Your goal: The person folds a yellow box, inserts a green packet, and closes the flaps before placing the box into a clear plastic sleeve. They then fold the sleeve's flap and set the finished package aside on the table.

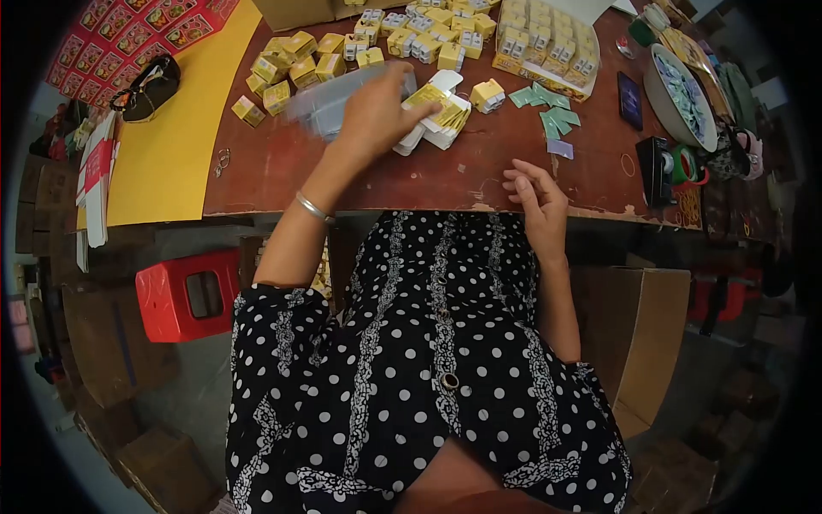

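Note:
My left hand [375, 116], with a silver bangle at its wrist, is over a clear plastic tray [321, 107] blurred by motion. Its hidden fingers appear closed on the tray, while the thumb reaches above flat yellow-and-white cartons [438, 120]. Near the table's front edge, my right hand [541, 204] is empty, its fingers loosely bent and apart. One small yellow box [487, 96] stands right of the cartons, beside scattered green packets [556, 120] and a purple packet [560, 149]. Many small yellow boxes [330, 67] lie loose farther back.
A filled display carton [548, 51] stands at the back. To the right are a phone [629, 100], a white bowl of packets [664, 107] and a black box [657, 171]. Yellow board [163, 154] covers the table's left. A red stool [163, 300] stands below.

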A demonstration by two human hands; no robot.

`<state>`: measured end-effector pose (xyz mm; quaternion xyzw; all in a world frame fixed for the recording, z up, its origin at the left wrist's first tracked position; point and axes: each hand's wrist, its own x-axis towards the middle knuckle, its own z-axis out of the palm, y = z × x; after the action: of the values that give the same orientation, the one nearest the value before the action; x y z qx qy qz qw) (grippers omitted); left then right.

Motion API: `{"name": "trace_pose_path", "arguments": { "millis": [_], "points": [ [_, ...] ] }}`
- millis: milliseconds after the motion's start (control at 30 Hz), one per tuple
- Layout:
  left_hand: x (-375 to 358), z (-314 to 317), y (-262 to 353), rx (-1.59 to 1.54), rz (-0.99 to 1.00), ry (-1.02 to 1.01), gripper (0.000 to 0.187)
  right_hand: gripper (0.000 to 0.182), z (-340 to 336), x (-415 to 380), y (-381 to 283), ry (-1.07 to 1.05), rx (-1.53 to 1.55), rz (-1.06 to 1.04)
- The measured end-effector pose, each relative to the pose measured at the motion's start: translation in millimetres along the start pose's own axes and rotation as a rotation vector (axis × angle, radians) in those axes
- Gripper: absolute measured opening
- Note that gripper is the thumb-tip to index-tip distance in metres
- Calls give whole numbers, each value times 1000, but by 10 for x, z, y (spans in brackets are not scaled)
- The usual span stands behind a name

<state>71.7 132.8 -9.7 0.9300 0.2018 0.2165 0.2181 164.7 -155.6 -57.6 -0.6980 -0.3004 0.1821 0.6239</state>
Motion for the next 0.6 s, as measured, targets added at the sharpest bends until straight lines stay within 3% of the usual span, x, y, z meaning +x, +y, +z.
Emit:
{"name": "trace_pose_path", "arguments": {
  "millis": [133, 200, 300, 400, 600],
  "points": [
    [76, 243, 252, 115, 59, -19, 73, 33, 7, -23, -72, 5, -24, -9],
    [127, 246, 307, 181, -19, -144, 83, 32, 12, -48, -83, 31, -7, -15],
    [137, 220, 299, 120, -83, -179, 88, 31, 8, -47, -67, 27, 11, -24],
    [0, 230, 330, 121, 56, -24, 85, 31, 27, -19, -48, 16, 17, -32],
    [-93, 245, 404, 104, -1, -123, 93, 29, 84, -21, -75, 1, 32, -37]
  ]
}}
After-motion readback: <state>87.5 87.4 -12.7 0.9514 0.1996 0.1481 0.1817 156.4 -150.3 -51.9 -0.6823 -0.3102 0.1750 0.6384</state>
